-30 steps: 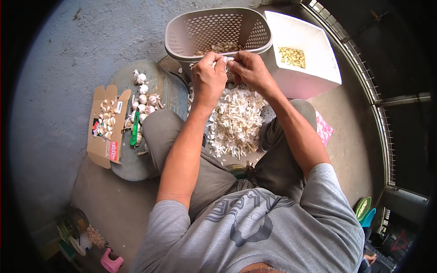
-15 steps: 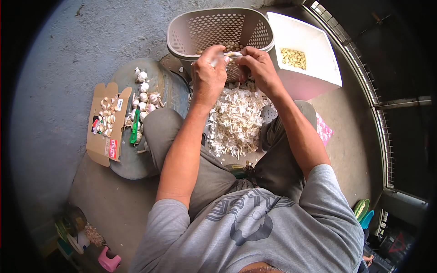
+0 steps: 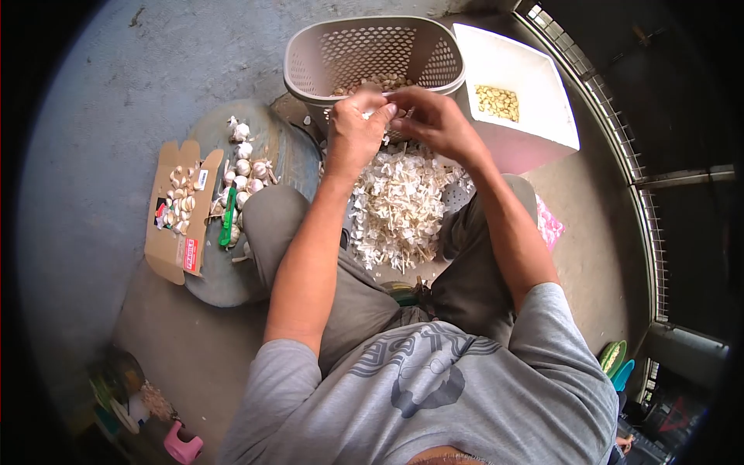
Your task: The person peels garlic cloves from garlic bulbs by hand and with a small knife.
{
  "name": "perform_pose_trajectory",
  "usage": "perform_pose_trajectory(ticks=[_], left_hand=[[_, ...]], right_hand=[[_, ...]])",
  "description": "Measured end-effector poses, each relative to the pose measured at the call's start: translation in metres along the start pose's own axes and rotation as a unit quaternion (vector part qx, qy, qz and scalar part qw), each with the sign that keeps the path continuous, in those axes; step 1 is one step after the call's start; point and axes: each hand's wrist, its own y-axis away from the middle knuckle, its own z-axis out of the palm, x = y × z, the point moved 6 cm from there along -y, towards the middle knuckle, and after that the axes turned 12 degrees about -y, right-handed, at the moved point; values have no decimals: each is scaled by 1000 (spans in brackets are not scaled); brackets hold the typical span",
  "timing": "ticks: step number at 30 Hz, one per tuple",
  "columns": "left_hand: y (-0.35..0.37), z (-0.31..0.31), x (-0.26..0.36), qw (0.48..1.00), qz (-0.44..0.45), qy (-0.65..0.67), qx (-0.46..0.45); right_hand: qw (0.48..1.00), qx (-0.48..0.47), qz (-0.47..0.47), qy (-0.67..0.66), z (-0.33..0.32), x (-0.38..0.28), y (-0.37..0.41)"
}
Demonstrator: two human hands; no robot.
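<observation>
My left hand (image 3: 356,132) is closed in a pinch in front of the basket, on what looks like a garlic clove, mostly hidden by the fingers. Meeting it at the fingertips, my right hand (image 3: 438,120) has its fingers curled in at the same spot, slightly smeared by motion. Below both hands lies a heap of white garlic skins (image 3: 399,205) between my legs. Just beyond them stands a grey-brown perforated basket (image 3: 298,66), with garlic cloves (image 3: 384,81) at its bottom.
A white box (image 3: 535,70) at the right holds peeled cloves (image 3: 497,102). At the left, a rounded drum (image 3: 213,287) bears garlic bulbs (image 3: 244,167), a green box cutter (image 3: 228,217) and a cardboard piece (image 3: 163,256) with loose cloves (image 3: 183,203). A pink plastic item (image 3: 183,443) sits lower left.
The whitish piece that showed between my fingertips is now mostly covered. My right hand has shifted left, closer against the left one, and its fingers have curled over.
</observation>
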Motion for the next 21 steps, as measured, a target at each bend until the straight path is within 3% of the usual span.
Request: perform_pose_trajectory(ticks=[1, 3, 5, 6, 8, 10, 11, 14, 16, 18, 19, 21], left_hand=[[-1, 3, -3, 1000, -15, -12, -15], [-1, 7, -4, 998, -25, -33, -42], [2, 10, -2, 991, -59, 107, -47], [2, 10, -1, 980, -77, 175, -47], [-1, 9, -12, 953, -142, 259, -62], [-2, 4, -15, 919, -178, 348, -50], [-2, 4, -18, 915, -185, 353, -52], [-4, 8, -22, 911, -177, 371, -33], [-5, 9, -20, 929, -154, 337, -27], [-6, 12, -20, 950, -124, 288, -1], [-4, 13, -17, 958, -112, 263, 5], [-3, 14, -19, 947, -129, 295, 21]], right_hand=[[997, 2, 35, 74, -1, 4, 1], [992, 5, 122, 34, -6, 5, 0], [987, 29, 160, -8, -19, 14, 1], [984, 82, 159, -6, -36, 15, 0], [961, 238, 58, -129, -88, 27, -1], [880, 423, 14, -214, -130, 23, 13], [878, 437, 57, -184, -146, 44, 15], [976, 206, 72, 1, -80, 34, 0], [983, 87, 147, 65, -14, -7, 2], [996, 23, -50, 72, 19, -12, -2], [997, 11, 33, 66, 22, -5, -3], [998, 25, 55, 11, 20, 2, -6]])
